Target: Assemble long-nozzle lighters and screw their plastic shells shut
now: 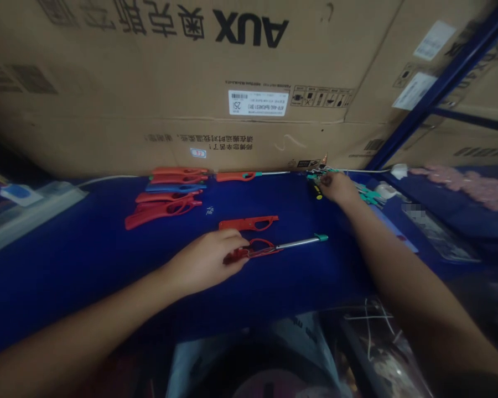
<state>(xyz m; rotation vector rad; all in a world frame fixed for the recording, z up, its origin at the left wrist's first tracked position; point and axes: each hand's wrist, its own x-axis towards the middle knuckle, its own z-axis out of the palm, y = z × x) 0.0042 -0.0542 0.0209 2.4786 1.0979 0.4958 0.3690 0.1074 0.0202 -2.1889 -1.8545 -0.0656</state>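
My left hand [209, 257] is closed on the red handle of a long-nosed lighter [297, 243]; its metal tube with a green tip points right. Thin wires show along the handle. Just behind lies a loose red handle shell [244, 224]. Over at the back right, my right hand [339, 189] has its fingers bent together in a heap of small dark and green parts [311, 176]; what they pinch is hidden. Below those fingers a yellow-and-black tool handle [317, 193] sticks out. Another red lighter [235, 176] with a metal tube lies against the cardboard.
Red handle shells [160, 211] and blue ones [172, 188] are stacked at the back left of the blue table [108, 243]. A large cardboard box [170, 83] walls off the back. Green parts [369, 194] lie beyond my right wrist, and a blue metal post [431, 72] slants at right.
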